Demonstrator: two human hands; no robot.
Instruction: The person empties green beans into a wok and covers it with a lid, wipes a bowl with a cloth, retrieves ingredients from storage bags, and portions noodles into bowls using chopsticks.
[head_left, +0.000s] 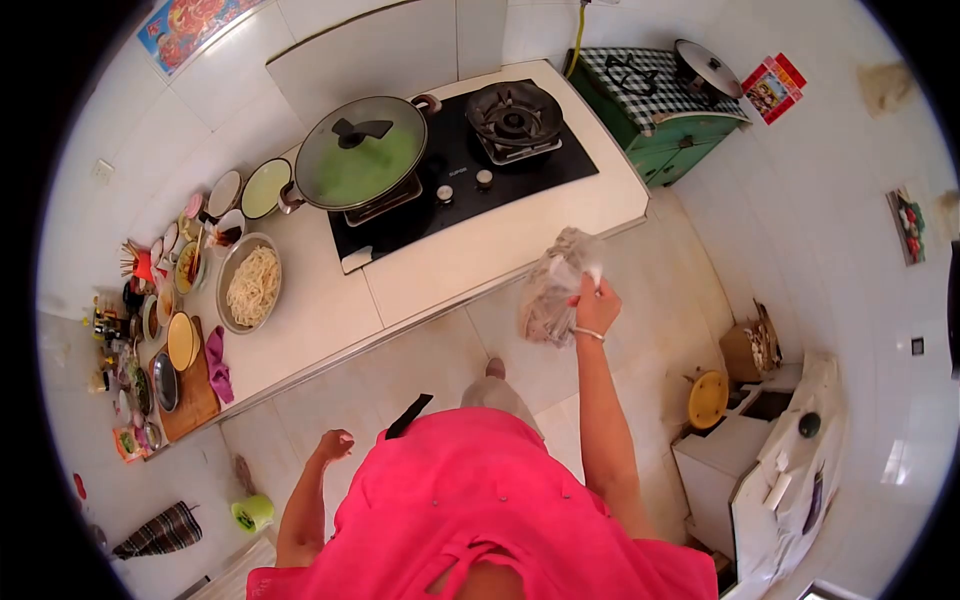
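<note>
My right hand is closed around the gathered top of a clear plastic bag, held out over the floor in front of the counter's edge. The bag looks crumpled, and its contents are too unclear to name. My left hand hangs low at my side with its fingers curled in, and nothing shows in it. Up on the counter, a wok with a glass lid sits on the left burner, something green showing through the fogged glass. Beside it stands a metal bowl of noodles.
The right burner carries a black wok ring. Several bowls and jars crowd the counter's left end, near a cutting board and a purple cloth. A green cabinet stands beyond the counter; a yellow round stool is at right.
</note>
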